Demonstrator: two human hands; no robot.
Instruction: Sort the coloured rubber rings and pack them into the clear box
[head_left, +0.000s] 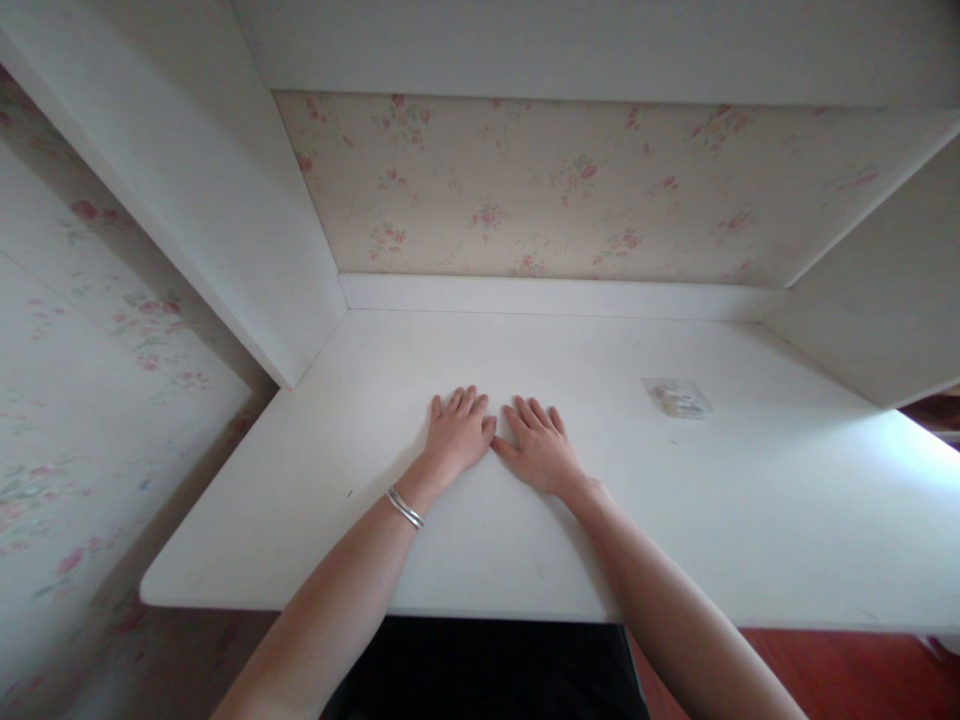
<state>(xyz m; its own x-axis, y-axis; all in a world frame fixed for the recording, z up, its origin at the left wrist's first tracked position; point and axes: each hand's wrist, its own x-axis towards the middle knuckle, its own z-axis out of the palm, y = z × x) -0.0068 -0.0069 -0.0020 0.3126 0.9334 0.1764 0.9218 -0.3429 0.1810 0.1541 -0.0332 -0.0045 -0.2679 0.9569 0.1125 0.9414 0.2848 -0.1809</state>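
Observation:
My left hand lies palm down on the white desk, its fingers stretched toward the back. Beside it my right hand rests flat on the same surface, fingers spread. The two thumbs come close together or touch; I cannot tell which. Neither hand holds anything. A silver bracelet circles my left wrist. To the right of my right hand, a small clear plastic packet lies on the desk; what is inside is too blurred to name.
White side panels stand at the left and right of the desk, with a board across the top. Behind is floral wallpaper. The desk's front edge runs before my body, above a red floor.

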